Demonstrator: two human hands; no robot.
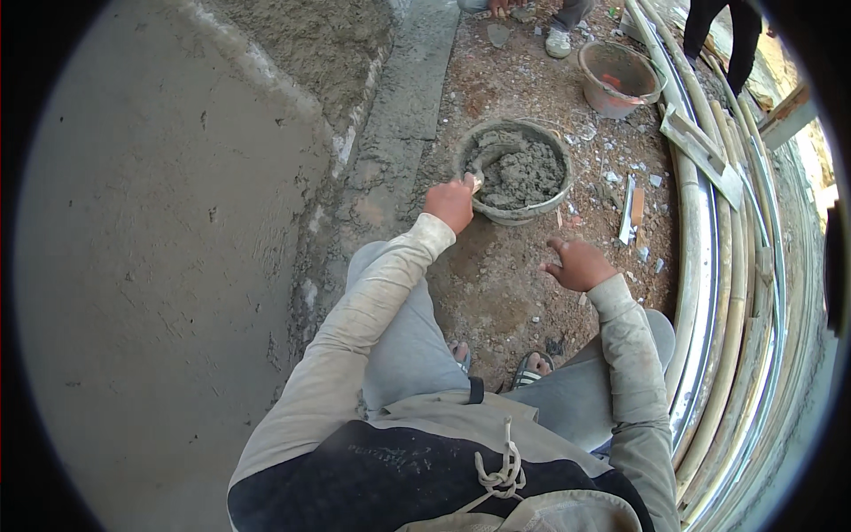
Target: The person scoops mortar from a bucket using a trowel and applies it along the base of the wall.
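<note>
In front of me on the ground stands a round bucket (521, 215) with grey wet mortar (536, 177) in it. My left hand (450, 206) is closed around the handle of a trowel (480, 180) at the bucket's left side. The trowel's blade lies against the mortar and is partly hidden by it. To the right of and nearer than the bucket, my right hand (582, 265) hovers over the ground, thumb and forefinger apart, with nothing in it.
Smooth grey cement (168, 230) spreads along my left, with rougher mortar (310, 53) beyond. Another bucket (612, 108) stands farther right. Bamboo poles (734, 301) and pipes line the right side, a plastering trowel (706, 158) on them. Two people (567, 18) are partly visible at the far edge.
</note>
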